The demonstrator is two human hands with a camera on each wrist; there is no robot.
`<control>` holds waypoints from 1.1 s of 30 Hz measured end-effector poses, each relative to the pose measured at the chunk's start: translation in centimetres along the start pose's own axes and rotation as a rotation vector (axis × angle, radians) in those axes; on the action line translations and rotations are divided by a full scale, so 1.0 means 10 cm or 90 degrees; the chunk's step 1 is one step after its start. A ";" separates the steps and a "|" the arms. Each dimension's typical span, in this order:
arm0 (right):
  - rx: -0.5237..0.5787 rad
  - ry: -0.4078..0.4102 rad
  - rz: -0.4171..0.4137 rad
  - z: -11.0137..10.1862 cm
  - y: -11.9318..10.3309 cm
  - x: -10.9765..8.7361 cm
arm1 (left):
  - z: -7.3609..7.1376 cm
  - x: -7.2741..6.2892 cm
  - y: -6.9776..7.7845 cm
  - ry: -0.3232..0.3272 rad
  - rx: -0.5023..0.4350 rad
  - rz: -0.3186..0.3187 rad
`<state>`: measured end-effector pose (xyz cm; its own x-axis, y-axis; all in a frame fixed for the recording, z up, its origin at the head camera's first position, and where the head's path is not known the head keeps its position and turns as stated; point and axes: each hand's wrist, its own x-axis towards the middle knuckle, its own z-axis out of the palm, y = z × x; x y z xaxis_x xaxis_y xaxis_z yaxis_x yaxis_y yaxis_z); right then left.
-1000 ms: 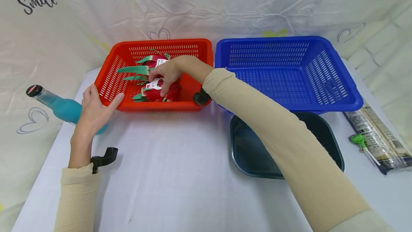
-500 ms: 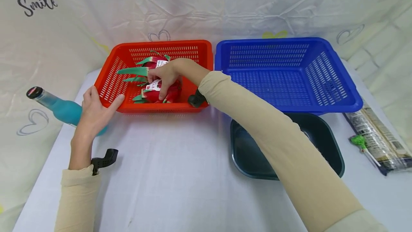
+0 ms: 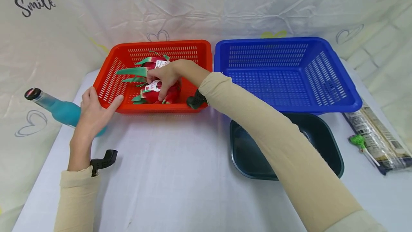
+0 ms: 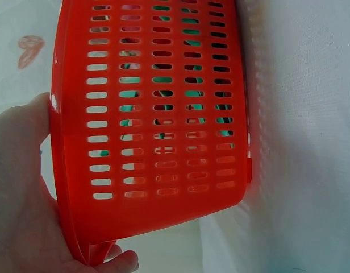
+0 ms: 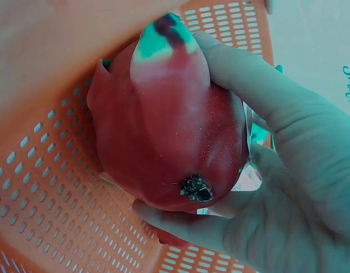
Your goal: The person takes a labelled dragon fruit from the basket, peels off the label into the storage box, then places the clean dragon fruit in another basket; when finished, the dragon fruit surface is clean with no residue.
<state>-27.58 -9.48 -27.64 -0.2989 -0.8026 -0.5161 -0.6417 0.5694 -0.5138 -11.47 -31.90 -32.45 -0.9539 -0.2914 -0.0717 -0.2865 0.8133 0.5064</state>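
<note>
One dragon fruit (image 5: 158, 125) lies in the red basket (image 3: 154, 109), directly under our right hand (image 3: 165, 76), whose fingers curl around it, leafy end pointing left; our left hand (image 3: 96, 108), farther off, grips the basket's rim.

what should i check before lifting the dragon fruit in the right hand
Right hand wrapped round the near dragon fruit: ok.
Left hand holding the red plastic basket: ok, by its near left corner.
Far dragon fruit free of the near one: cannot tell, right hand blocks view.
Bottle of blue liquid free of the left hand: cannot tell, overlapping in head view.
Blue plastic basket upright beside the red one: ok.
</note>
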 end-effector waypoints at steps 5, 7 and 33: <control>0.008 -0.013 0.010 0.00 -0.02 -0.02 | 0.01 -0.01 0.00 0.002 -0.002 0.006; 0.004 -0.015 0.007 -0.01 -0.02 -0.03 | 0.00 -0.01 0.01 0.003 -0.005 0.009; -0.049 0.064 -0.058 0.03 0.05 0.03 | -0.02 -0.04 0.01 0.006 -0.002 0.005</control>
<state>-27.77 -9.41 -28.31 -0.3037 -0.8667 -0.3958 -0.7210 0.4806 -0.4991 -11.10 -31.78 -32.17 -0.9553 -0.2897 -0.0589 -0.2782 0.8139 0.5101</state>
